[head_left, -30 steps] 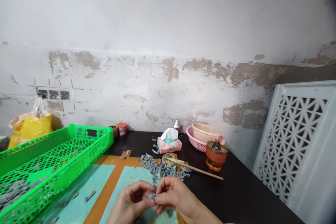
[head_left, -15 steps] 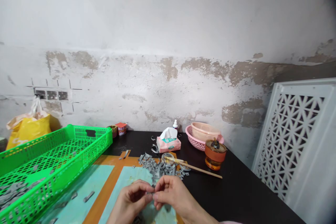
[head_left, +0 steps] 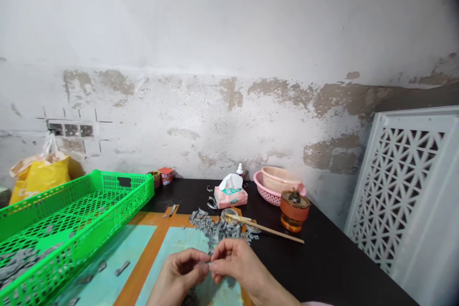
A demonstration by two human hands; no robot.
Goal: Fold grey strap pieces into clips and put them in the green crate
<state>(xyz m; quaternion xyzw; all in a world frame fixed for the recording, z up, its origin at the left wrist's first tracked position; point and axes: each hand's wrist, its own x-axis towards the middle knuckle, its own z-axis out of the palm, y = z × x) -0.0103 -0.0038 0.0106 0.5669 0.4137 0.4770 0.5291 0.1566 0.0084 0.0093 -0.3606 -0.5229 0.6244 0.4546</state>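
My left hand (head_left: 181,277) and my right hand (head_left: 236,265) meet low in the middle, fingertips pinched together on a small grey piece (head_left: 209,263) that is mostly hidden between them. Just beyond my hands lies a pile of grey clips (head_left: 218,229) on a teal and orange mat (head_left: 158,248). One loose grey clip (head_left: 122,267) rests on the mat to the left.
A green plastic crate (head_left: 89,215) with several grey clips stands at left, a yellow bag (head_left: 39,177) behind it. Tissue box (head_left: 230,196), pink basket with bowl (head_left: 276,186), amber lidded jar (head_left: 294,210) and a wooden stick (head_left: 272,233) sit on the black table. A white lattice panel (head_left: 405,196) leans at right.
Both hands shifted slightly up and right while staying pinched on the grey piece. The view moved a little left.
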